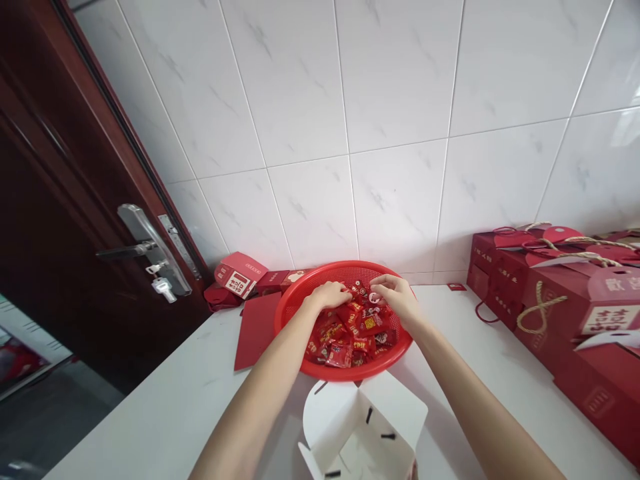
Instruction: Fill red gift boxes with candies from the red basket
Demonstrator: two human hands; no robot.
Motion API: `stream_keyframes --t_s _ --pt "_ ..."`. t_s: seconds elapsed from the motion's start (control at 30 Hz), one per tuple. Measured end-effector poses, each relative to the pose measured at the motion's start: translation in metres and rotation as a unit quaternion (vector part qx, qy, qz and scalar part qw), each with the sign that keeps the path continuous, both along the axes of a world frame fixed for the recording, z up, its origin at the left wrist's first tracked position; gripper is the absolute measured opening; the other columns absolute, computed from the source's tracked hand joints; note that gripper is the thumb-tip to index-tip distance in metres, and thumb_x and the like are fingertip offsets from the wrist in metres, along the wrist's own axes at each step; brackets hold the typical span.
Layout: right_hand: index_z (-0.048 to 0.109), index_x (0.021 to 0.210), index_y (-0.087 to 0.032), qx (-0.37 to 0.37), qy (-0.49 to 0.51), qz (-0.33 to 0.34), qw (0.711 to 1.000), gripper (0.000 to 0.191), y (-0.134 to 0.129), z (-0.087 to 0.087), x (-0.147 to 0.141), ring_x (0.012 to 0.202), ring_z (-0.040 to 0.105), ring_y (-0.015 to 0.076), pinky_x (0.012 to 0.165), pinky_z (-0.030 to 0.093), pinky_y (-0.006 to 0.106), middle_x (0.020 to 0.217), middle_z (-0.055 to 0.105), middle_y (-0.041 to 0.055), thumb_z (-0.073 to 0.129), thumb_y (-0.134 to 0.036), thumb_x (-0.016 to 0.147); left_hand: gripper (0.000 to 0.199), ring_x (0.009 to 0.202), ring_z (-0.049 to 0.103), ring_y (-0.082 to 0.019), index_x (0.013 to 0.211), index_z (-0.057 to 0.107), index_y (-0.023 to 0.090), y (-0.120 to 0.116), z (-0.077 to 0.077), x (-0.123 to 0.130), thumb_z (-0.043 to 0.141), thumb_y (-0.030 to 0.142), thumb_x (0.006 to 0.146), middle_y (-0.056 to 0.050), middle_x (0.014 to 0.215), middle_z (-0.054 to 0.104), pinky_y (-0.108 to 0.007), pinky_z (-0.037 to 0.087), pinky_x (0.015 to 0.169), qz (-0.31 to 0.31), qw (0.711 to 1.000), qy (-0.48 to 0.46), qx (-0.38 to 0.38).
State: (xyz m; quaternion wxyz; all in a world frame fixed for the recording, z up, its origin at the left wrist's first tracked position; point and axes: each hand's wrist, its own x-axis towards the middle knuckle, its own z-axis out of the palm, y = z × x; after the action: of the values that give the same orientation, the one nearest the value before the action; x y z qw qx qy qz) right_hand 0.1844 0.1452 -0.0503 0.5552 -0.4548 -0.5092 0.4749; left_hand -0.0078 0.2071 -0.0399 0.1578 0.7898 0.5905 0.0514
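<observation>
A round red plastic basket holds many small wrapped candies, mostly in red wrappers. Both my hands reach into its far half. The fingers of my left hand are curled together at a red-wrapped candy. On the other side, my right hand has its thumb and fingers closed around a small pale pink-and-white candy. Between my forearms, in front of the basket, stands a white-lined paper box with its flaps spread. Its visible inside shows no candy.
Red gift boxes with rope handles line the right side of the white table. Folded red boxes and a flat red card lie left of the basket. Behind is a tiled wall; a dark door with keys stands left.
</observation>
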Motion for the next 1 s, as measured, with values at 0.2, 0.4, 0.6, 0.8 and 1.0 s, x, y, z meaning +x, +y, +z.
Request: stream_keyframes --t_s 0.2,0.4,0.6,0.8,1.0 --pt "0.064 0.084 -0.020 -0.028 0.002 -0.018 0.999 0.029 0.002 -0.003 -0.003 0.068 0.067 0.0191 0.061 0.054 0.031 0.082 0.070 0.0058 0.071 -0.048 0.077 0.061 0.122 0.060 -0.026 0.133 0.058 0.021 -0.017 0.012 0.013 0.072 0.036 0.076 -0.009 0.135 0.064 -0.034 0.048 0.102 -0.065 0.976 -0.146 0.149" --pt "0.060 0.073 -0.019 0.016 0.012 0.030 0.999 0.038 0.001 -0.003 -0.002 0.065 0.065 0.0185 0.062 0.054 0.032 0.071 0.067 0.0022 0.075 -0.054 0.071 0.065 0.127 0.056 -0.028 0.134 0.059 0.020 -0.030 0.015 0.032 0.079 0.027 0.072 -0.010 0.135 0.063 -0.040 0.045 0.109 -0.151 0.952 -0.177 0.200" --pt "0.069 0.096 -0.019 0.027 0.094 0.026 0.995 0.043 0.000 -0.002 0.000 0.077 0.070 0.0232 0.067 0.056 0.035 0.091 0.076 0.0077 0.080 -0.048 0.066 0.076 0.124 0.060 -0.025 0.144 0.049 0.021 -0.019 0.014 0.020 0.075 0.018 0.073 -0.010 0.138 0.062 -0.040 0.046 0.108 -0.091 0.941 -0.281 0.166" --pt "0.069 0.091 -0.021 0.027 0.118 0.021 0.992 0.036 -0.003 0.003 0.000 0.074 0.071 0.0226 0.069 0.057 0.036 0.086 0.076 0.0056 0.079 -0.043 0.065 0.035 0.078 0.070 -0.020 0.108 0.072 0.013 -0.018 0.015 0.013 0.056 0.014 0.076 -0.005 0.084 0.075 -0.036 0.056 0.081 -0.074 0.907 -0.411 -0.045" --pt "0.065 0.080 -0.019 0.009 0.042 0.025 0.999 0.026 -0.002 0.002 0.002 0.068 0.068 0.0198 0.065 0.055 0.033 0.074 0.072 0.0011 0.078 -0.030 0.061 0.023 0.080 0.068 -0.019 0.087 0.072 0.014 -0.018 0.017 0.018 0.071 0.022 0.066 -0.005 0.088 0.076 -0.033 0.053 0.081 -0.073 0.873 -0.482 -0.015"
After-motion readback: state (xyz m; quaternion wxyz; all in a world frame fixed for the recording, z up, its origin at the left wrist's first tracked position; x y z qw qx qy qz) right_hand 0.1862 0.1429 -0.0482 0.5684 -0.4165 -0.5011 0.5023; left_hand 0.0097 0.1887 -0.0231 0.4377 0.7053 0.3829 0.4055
